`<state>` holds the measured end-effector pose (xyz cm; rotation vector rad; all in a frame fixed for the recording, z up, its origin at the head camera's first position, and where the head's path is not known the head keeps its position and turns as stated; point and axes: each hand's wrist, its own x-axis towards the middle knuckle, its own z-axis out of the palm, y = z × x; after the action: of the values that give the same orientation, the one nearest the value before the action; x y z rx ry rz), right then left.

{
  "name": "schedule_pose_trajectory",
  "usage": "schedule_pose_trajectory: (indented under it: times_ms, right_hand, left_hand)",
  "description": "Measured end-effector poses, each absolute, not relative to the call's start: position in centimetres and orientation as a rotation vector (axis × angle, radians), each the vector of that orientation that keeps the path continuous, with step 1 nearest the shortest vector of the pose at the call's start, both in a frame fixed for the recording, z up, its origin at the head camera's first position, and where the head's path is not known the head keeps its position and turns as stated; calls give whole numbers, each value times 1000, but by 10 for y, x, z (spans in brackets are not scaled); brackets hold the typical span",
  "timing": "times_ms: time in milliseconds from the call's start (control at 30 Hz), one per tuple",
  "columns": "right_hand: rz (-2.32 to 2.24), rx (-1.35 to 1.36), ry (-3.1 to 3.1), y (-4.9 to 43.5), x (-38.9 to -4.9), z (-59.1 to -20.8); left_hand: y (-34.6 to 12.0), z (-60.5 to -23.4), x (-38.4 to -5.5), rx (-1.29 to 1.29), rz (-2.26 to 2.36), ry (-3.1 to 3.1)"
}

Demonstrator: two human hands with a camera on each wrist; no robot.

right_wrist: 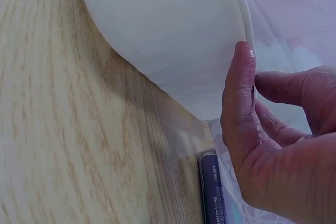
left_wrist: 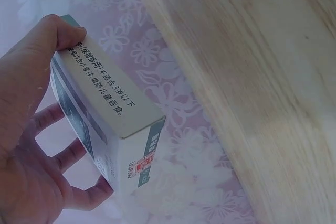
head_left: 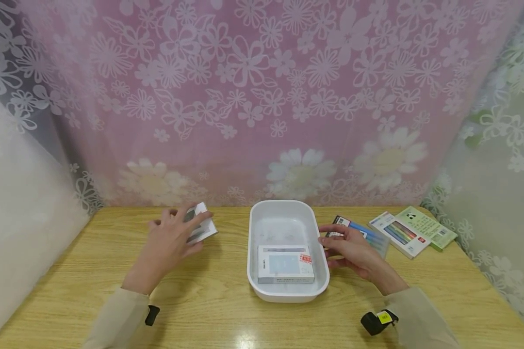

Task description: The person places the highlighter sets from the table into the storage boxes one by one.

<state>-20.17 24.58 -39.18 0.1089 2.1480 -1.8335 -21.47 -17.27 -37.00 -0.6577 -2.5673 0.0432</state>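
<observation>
My left hand point(head_left: 170, 237) grips a small white box point(left_wrist: 102, 82) above the left of the table, thumb on one edge and fingers round the opposite side. Dark Chinese print and a red mark show on it in the left wrist view. Near the middle stands a white plastic tub point(head_left: 284, 224) with rounded corners. My right hand point(head_left: 353, 249) pinches its right rim; in the right wrist view one finger lies along the outer wall point(right_wrist: 168, 30). Inside the tub, toward the near end, lies a white box with a pale blue panel point(head_left: 284, 265).
Right of the tub, partly behind my right hand, lies a clear pack with blue contents point(head_left: 377, 240). Farther right are a white box with coloured stripes point(head_left: 399, 235) and a green box point(head_left: 425, 227). A pink floral curtain point(head_left: 244, 121) hangs behind the wooden table point(head_left: 201, 310).
</observation>
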Motion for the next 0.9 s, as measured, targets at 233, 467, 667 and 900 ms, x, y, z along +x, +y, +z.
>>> schedule_pose_trajectory:
  times_ms: [233, 467, 667, 900]
  right_hand:
    - [-1836, 105, 2144, 246, -202, -392]
    - [-1830, 128, 2141, 245, -200, -395]
    - [-1837, 110, 2140, 246, -200, -396]
    - [-1846, 101, 2141, 246, -203, -395]
  left_hand:
    - [-160, -365, -213, -667, -28, -2526]
    - [-145, -366, -212, -699, -69, -2492]
    - [-133, -364, -211, -731, -78, -2473]
    - [-117, -357, -213, -782, -76, -2476]
